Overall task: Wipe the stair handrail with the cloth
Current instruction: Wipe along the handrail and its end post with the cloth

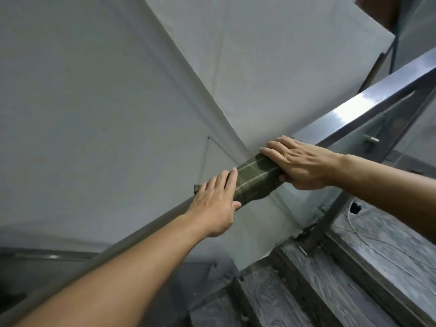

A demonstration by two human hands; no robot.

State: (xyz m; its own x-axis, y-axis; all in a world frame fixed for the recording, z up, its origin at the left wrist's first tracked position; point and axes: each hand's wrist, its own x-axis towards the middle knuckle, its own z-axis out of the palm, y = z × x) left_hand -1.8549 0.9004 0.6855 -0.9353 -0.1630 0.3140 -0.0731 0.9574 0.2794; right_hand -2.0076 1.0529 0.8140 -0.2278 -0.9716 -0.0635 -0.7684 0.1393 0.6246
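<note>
A shiny steel handrail (358, 107) runs diagonally from the lower left up to the upper right. A dark green checked cloth (256, 180) is draped over the rail at the middle of the view. My left hand (215, 205) lies flat on the cloth's lower end, fingers together and pressed down, thumb under the rail's side. My right hand (299, 161) is wrapped over the cloth's upper end, fingers across the top and thumb beneath. The rail under the cloth and both hands is hidden.
A glass panel (290, 208) hangs below the rail, held by a steel post (330, 218) and a round fitting (371, 139). Grey marbled stair steps (342, 274) climb at the lower right. Pale walls (94, 102) fill the left and top.
</note>
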